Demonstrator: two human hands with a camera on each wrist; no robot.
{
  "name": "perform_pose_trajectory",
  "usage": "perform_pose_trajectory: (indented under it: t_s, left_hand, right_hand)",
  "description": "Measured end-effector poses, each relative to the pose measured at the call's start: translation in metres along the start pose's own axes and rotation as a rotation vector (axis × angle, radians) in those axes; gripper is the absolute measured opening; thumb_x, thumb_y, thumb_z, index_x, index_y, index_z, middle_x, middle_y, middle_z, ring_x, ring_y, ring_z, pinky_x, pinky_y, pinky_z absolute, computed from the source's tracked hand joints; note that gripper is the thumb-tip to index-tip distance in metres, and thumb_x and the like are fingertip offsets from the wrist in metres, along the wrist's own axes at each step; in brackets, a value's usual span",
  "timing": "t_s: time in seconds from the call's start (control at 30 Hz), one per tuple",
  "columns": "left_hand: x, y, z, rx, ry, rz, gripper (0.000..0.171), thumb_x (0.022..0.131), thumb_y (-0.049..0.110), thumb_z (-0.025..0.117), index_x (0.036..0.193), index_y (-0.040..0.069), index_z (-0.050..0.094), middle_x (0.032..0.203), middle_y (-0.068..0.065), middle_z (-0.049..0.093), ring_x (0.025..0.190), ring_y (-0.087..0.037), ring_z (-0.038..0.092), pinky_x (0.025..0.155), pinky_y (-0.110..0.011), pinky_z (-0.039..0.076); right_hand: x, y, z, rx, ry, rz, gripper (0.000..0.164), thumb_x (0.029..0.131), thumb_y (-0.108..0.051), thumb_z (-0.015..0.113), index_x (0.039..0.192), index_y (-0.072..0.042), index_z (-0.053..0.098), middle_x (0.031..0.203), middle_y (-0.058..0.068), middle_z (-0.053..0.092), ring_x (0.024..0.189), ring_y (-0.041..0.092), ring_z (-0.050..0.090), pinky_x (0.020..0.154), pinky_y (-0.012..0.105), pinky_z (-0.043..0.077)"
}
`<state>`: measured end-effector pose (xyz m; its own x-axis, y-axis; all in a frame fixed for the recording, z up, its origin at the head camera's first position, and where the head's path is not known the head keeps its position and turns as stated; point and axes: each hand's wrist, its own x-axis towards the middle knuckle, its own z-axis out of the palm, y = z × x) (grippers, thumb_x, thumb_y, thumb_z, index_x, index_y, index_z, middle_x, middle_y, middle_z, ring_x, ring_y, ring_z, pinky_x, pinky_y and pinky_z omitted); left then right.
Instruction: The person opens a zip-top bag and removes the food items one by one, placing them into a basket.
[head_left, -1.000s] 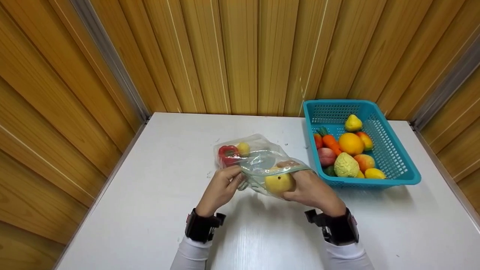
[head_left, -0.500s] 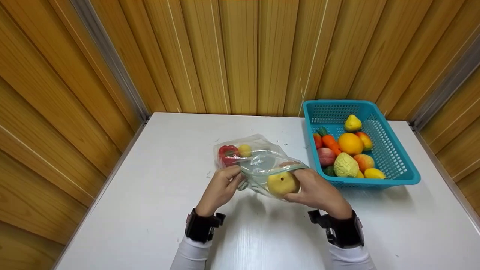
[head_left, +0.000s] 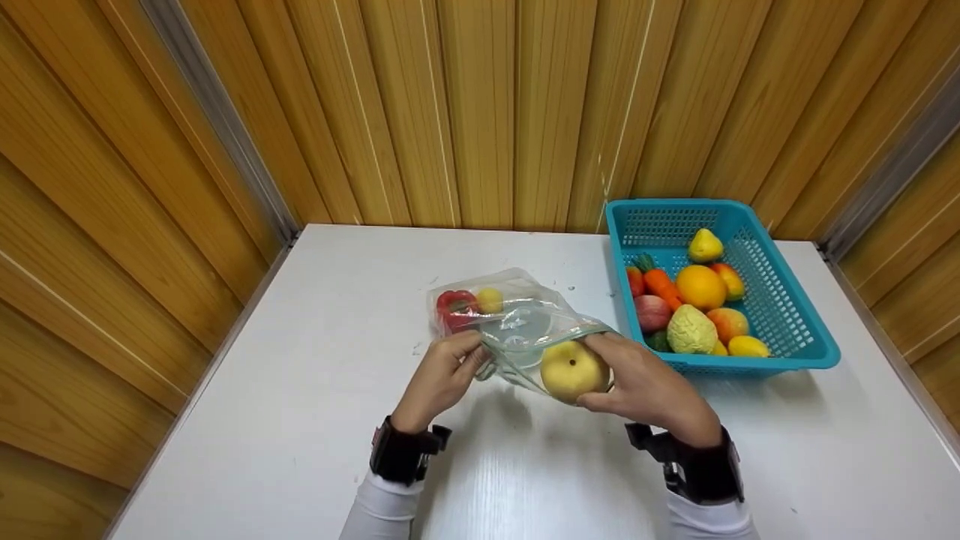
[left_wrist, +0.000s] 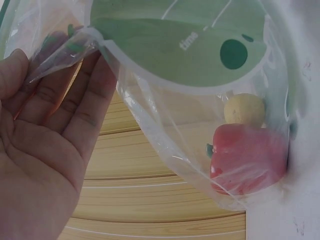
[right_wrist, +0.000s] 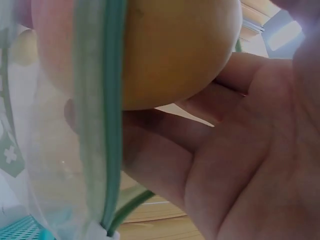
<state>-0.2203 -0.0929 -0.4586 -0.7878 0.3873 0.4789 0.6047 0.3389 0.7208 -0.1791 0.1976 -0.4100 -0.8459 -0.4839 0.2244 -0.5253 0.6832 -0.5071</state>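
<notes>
My left hand (head_left: 442, 382) pinches the mouth edge of a clear zip bag (left_wrist: 165, 145) between thumb and fingers. Inside it lie a red bell pepper (left_wrist: 250, 157) and a small pale yellow ball-shaped fruit (left_wrist: 245, 109). At the bag's mouth my right hand (head_left: 649, 386) grips a large round yellow fruit (head_left: 574, 371) with a dark dot on it, the thumb in front and the other fingers behind, partly hidden. Seen from the right wrist, the green zip strip (right_wrist: 112, 115) crosses in front of this fruit (right_wrist: 177, 52), which is partly behind clear film.
A teal basket (head_left: 806, 322) stands to the right, close beyond my right hand. In it are an orange (head_left: 701, 287), a carrot (head_left: 660, 286), a pear (head_left: 706, 246) and several other fruits. The white table (head_left: 322, 330) meets a wood-panelled wall (head_left: 480, 112).
My right hand has shifted a little to the right and toward me, and the yellow fruit has moved with it. My left hand and the pepper have stayed in place.
</notes>
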Motion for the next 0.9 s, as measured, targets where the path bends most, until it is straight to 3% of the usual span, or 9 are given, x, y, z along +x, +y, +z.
perform_pose_trajectory:
  t_s: [0.23, 0.4, 0.9]
  left_hand:
    - [0.000, 0.000, 0.000, -0.010, -0.007, -0.006, 0.015, 0.102, 0.009, 0.063, 0.107, 0.005, 0.077, 0.101, -0.003, 0.074, 0.090, -0.009, 0.061, 0.082, -0.030, 0.054]
    - [0.000, -0.001, 0.000, -0.003, -0.008, 0.007, 0.013, 0.102, 0.007, 0.063, 0.104, 0.005, 0.076, 0.096, -0.003, 0.070, 0.086, -0.009, 0.056, 0.076, -0.026, 0.049]
    - [0.000, 0.000, 0.001, -0.011, -0.022, -0.010, 0.013, 0.102, 0.007, 0.063, 0.103, 0.003, 0.075, 0.095, -0.002, 0.069, 0.085, -0.009, 0.055, 0.075, -0.025, 0.048]
  right_hand:
    - [-0.005, -0.004, -0.006, 0.013, 0.012, -0.030, 0.063, 0.080, -0.022, 0.088, 0.134, -0.005, 0.060, 0.128, 0.010, 0.065, 0.109, 0.026, 0.061, 0.095, 0.050, 0.054]
    - [-0.008, -0.006, -0.010, 0.027, 0.034, -0.038, 0.068, 0.079, -0.016, 0.088, 0.138, -0.002, 0.058, 0.135, 0.013, 0.064, 0.116, 0.030, 0.062, 0.101, 0.053, 0.052]
    - [-0.027, -0.005, -0.032, 0.112, 0.086, 0.064, 0.075, 0.080, -0.018, 0.091, 0.146, -0.008, 0.055, 0.142, 0.013, 0.060, 0.124, 0.034, 0.058, 0.105, 0.063, 0.045]
